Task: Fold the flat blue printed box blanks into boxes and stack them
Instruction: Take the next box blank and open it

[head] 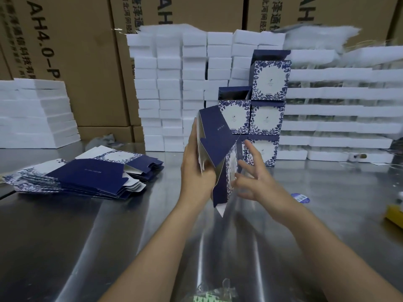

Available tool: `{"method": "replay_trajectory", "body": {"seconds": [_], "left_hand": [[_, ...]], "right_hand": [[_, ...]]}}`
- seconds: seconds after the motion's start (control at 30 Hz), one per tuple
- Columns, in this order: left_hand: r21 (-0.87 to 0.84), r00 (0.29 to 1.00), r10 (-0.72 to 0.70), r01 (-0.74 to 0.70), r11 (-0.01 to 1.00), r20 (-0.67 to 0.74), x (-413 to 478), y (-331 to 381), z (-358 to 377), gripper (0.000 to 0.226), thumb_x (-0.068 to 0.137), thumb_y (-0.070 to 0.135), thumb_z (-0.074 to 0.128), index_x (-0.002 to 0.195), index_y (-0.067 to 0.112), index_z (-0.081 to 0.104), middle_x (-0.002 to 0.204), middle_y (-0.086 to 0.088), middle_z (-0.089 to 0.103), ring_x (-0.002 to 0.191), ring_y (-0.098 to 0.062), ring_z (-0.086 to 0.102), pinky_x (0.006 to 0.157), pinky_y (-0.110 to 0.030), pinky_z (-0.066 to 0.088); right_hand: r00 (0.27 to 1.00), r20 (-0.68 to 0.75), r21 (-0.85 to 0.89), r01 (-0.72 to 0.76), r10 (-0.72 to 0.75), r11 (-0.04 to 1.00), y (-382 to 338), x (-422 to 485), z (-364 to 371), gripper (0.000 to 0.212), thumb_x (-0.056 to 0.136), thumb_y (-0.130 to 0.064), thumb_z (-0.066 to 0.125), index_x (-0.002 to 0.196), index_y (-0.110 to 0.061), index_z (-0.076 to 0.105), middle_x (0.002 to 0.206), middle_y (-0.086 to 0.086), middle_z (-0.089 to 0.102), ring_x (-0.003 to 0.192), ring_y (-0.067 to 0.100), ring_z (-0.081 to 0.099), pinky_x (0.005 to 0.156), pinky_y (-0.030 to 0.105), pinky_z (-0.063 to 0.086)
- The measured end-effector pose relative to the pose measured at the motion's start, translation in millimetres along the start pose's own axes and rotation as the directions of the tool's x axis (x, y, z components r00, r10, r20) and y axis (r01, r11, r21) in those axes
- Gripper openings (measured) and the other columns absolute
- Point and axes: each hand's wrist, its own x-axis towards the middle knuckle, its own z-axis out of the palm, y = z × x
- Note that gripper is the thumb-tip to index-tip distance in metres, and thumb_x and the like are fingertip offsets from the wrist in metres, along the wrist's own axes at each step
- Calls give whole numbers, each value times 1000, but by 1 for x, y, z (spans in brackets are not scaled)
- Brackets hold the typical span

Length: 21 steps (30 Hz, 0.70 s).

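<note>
- I see the left hand [196,168] grasping a half-folded box blank [216,136], held up above the desk [109,236] at the middle of the view; its plain navy panel tilts toward me and the printed side faces right
- the right hand [250,177] is released, fingers spread; its fingertips [234,182] sit at the printed side of the box blank, though blur keeps me from telling how firmly they touch
- the pile of flat blanks [87,175] lies on the desk to the left, well apart from both hands, fanned out with navy and floral faces showing
- the stack of folded boxes [266,118] stands on the desk just behind the held blank, in two columns, the right column taller; the top boxes have their flaps open
- white foam blocks [174,83] are piled behind the stack, with brown cartons [76,62] behind those
- a round blue sticker [300,197] lies on the desk right of the right hand; a yellow object [394,212] sits at the right edge, too cropped for me to name
</note>
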Motion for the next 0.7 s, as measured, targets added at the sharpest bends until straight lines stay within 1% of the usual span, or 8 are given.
{"method": "replay_trajectory", "body": {"seconds": [0.1, 0.2, 0.37, 0.43, 0.5, 0.6, 0.67, 0.7], "left_hand": [[-26, 1000, -15, 15, 1000, 8, 3, 0, -4, 69, 91, 3, 75, 152, 23, 48, 139, 1, 68, 130, -21, 65, 109, -47, 55], [19, 999, 15, -16, 1000, 51, -3, 5, -3, 77, 91, 8, 77, 157, 30, 44, 144, 5, 66, 134, -13, 61, 105, -33, 54], [48, 996, 40, -44, 998, 84, -9, 8, 5, 96, 88, 3, 76, 155, 60, 36, 157, 2, 51, 145, -14, 50, 114, -48, 49], [29, 998, 16, -18, 999, 61, -7, 10, 3, 94, 93, -3, 70, 154, 60, 38, 154, -1, 53, 143, -21, 54, 112, -52, 51], [42, 999, 23, -25, 999, 41, -6, 14, 1, 87, 92, 2, 66, 156, 55, 38, 154, -4, 53, 142, -22, 54, 114, -46, 50], [94, 998, 65, -65, 993, 2, -4, 17, -5, 83, 95, -1, 58, 154, 55, 37, 156, 1, 48, 143, -12, 51, 116, -29, 46], [92, 998, 44, -40, 995, -42, -2, 17, -11, 86, 98, -8, 53, 151, 58, 38, 155, 6, 45, 139, -8, 52, 112, -43, 51], [99, 997, 41, -35, 994, -58, -1, 18, -14, 86, 99, -9, 52, 151, 58, 39, 153, 10, 44, 137, -7, 52, 108, -50, 54]], "right_hand": [[999, -41, 26, 16, -15, 1000, -1, 2, -5, 97, 70, -48, 83, 148, -71, 29, 164, -6, 38, 144, 17, 49, 108, 52, 52], [1000, 25, 85, 16, -18, 996, 0, 2, -2, 103, 63, -67, 86, 145, -77, 24, 170, -11, 25, 151, 14, 39, 109, 52, 49], [999, 42, 60, 8, -10, 998, 2, 4, 7, 123, 65, -49, 92, 156, -66, 11, 171, -24, 13, 156, 12, 28, 121, 53, 38], [999, 38, 91, -19, 15, 996, -1, 4, 5, 122, 65, -39, 92, 154, -68, 15, 170, -22, 18, 153, 13, 35, 114, 51, 46], [998, 50, 88, -27, 22, 996, -3, 5, 1, 115, 65, -33, 92, 147, -74, 22, 165, -22, 28, 141, 9, 51, 107, 50, 53], [996, 63, 48, -61, 58, 997, -3, 7, -8, 95, 69, -28, 84, 136, -76, 37, 145, -14, 53, 116, 7, 70, 94, 48, 62], [995, 60, 55, -89, 86, 995, -3, 9, -18, 81, 76, -21, 76, 134, -69, 47, 109, -5, 73, 93, 14, 74, 75, 40, 64], [995, 41, 62, -95, 92, 994, -3, 9, -22, 75, 81, -16, 72, 132, -66, 51, 92, 1, 71, 80, 18, 70, 68, 37, 61]]}}
